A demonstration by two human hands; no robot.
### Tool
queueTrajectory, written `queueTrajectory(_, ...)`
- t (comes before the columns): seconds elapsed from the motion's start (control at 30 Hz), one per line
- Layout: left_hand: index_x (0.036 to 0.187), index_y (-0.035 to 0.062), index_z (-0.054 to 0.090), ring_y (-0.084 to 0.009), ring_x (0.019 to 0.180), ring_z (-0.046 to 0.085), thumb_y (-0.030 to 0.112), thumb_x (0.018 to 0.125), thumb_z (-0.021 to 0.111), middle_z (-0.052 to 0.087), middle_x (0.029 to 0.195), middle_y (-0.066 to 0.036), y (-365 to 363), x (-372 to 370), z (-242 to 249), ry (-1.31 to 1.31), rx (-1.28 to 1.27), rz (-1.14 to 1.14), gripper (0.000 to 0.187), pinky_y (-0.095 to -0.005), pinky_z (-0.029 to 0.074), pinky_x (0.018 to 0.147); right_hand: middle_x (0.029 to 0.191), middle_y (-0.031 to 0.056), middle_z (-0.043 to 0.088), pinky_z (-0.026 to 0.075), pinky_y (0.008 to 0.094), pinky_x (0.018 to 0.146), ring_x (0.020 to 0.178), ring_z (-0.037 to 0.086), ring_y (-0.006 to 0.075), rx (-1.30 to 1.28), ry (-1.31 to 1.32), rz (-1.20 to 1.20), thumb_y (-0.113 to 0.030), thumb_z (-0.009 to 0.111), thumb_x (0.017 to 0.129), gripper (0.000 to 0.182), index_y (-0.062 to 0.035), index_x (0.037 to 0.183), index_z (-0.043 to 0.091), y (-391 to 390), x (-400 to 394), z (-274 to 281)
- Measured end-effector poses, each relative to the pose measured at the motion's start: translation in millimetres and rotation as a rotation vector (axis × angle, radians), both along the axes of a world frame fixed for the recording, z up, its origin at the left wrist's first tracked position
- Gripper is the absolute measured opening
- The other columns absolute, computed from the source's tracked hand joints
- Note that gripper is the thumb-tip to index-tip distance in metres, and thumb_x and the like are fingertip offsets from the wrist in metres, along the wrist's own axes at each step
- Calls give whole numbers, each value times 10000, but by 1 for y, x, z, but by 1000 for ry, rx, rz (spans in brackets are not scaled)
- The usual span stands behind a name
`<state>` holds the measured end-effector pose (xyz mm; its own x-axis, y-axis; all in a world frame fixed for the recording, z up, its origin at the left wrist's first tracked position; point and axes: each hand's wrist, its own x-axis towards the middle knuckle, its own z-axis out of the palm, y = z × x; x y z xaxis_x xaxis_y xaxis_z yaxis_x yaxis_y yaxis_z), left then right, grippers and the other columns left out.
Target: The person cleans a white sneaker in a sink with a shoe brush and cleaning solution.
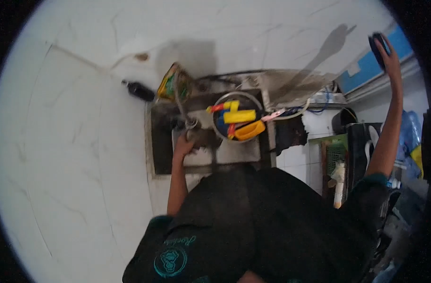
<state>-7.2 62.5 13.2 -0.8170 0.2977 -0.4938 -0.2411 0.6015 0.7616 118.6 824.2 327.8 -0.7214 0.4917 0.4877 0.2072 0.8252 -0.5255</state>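
My left hand (pixel 184 146) reaches into the sink (pixel 232 158), just below the tap (pixel 191 123). Its fingers curl at a greyish-brown shape (pixel 206 138) under the spout; I cannot tell what they hold. Far out to the right, my right hand (pixel 391 61) is raised and grips a dark oval object (pixel 378 51) near the blue panel. A round basin (pixel 217 100) stands in the sink, to the right of my left hand. It holds yellow, red and blue items, among them a yellow-orange piece (pixel 250 131).
A yellow-green packet (pixel 167 87) and a dark bottle (pixel 140 90) are at the sink's back left. A pale hose (pixel 298 112) runs right of the basin. Beyond it are a dark bucket (pixel 344 120), a green crate (pixel 336 153) and the blue panel (pixel 370 66).
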Motion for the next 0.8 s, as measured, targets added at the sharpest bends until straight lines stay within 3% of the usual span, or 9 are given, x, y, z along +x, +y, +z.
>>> queueTrajectory(0.13,1447,-11,284,-253,618,705,283,873,693,667,1021,-241,12,-1,19,-188,-7,74,764,-335,559,453,1156,159,649,516,322,858,973,650,214,-486,37,-14,-387,710,871,617,-22,1340,541,-121,45,-131)
queueTrajectory(0.2,1453,-19,255,-256,627,707,283,871,698,665,1020,-240,7,0,11,-242,18,17,792,-333,562,447,1164,137,646,450,288,922,1038,596,194,-436,90,-88,-343,704,885,559,29,1282,570,-170,62,-197)
queueTrajectory(0.33,1450,-5,255,-258,651,710,280,870,696,662,1025,-231,5,-4,2,-261,-15,4,782,-332,573,447,1081,153,663,460,287,862,971,590,175,-720,-59,-233,-366,703,877,574,64,1237,582,-219,110,-324)
queueTrajectory(0.43,1456,13,243,-264,672,713,291,874,686,657,1058,-222,-5,-17,-16,-298,-53,-58,783,-342,589,475,987,149,669,484,272,748,859,608,161,-903,-147,-309,-372,706,872,545,64,1183,604,-262,147,-355)
queueTrajectory(0.5,1433,5,289,-268,679,714,311,873,682,660,1061,-220,-3,-24,-24,-236,-78,-91,749,-345,596,496,923,116,656,483,266,666,771,604,142,-582,-129,-273,-354,702,875,507,70,1138,612,-273,166,-379)
queueTrajectory(0.6,1352,-20,419,-263,709,713,344,859,697,663,1063,-210,12,-29,-24,-146,-174,-114,673,-345,603,517,967,114,658,481,263,733,841,614,152,-949,-259,-362,-325,696,880,465,62,1126,621,-297,167,-323)
queueTrajectory(0.7,1292,-29,487,-242,758,710,351,824,738,653,1112,-176,29,-43,-10,-287,-298,-180,653,-348,614,525,1010,117,663,486,268,789,908,619,154,-1009,-66,-264,-292,691,887,433,60,1129,619,-305,156,-293)
queueTrajectory(0.77,1284,-7,510,-227,733,709,336,832,727,661,1097,-165,27,-43,-17,-241,-279,-165,607,-343,612,518,1030,113,670,494,280,817,928,622,146,-802,10,-74,-267,681,896,410,50,1148,614,-324,127,-262)
queueTrajectory(0.8,1279,4,522,-220,721,709,329,836,721,664,1089,-159,26,-43,-21,-217,-269,-160,585,-340,610,515,1044,112,672,497,284,832,935,621,143,-978,8,107,-249,690,886,418,39,1176,605,-347,100,-214)
